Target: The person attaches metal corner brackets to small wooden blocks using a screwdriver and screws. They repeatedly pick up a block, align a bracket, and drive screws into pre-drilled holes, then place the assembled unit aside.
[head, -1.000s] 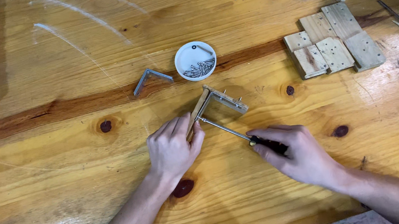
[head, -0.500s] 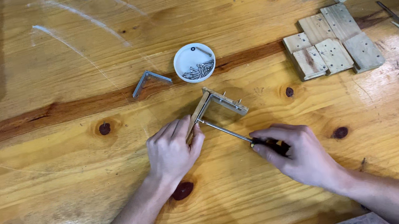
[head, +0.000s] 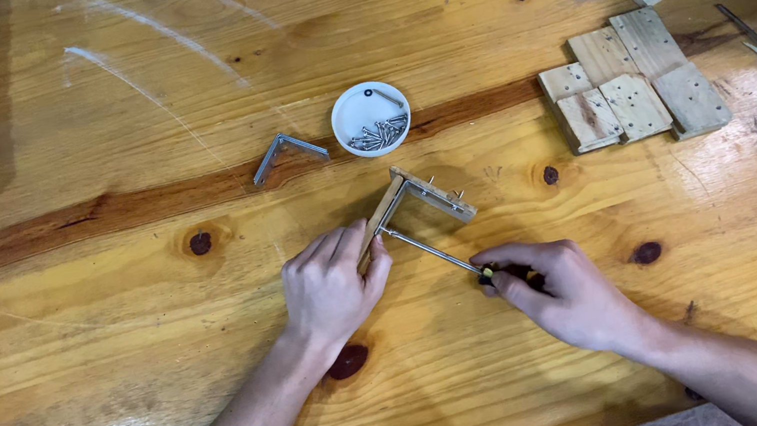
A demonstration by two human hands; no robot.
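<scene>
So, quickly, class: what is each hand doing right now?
Left hand: closed on the L-shaped wooden piece, pressing it to the table.
Right hand: closed around the screwdriver.

1. The L-shaped wooden piece [head: 417, 199] sits mid-desk [head: 111, 316], with the left hand [head: 334, 286] on its near leg.
2. The screwdriver [head: 435, 253] runs from that piece back to the right hand [head: 558, 291], which is to the right and closer to the person.
3. Just behind the piece is a dish [head: 371, 118] with screws [head: 378, 133] in it, and a metal bracket [head: 286, 152] lies left of the dish.
4. Over on the right there's a bunch of wooden blocks [head: 632, 87] packed side by side.
</scene>
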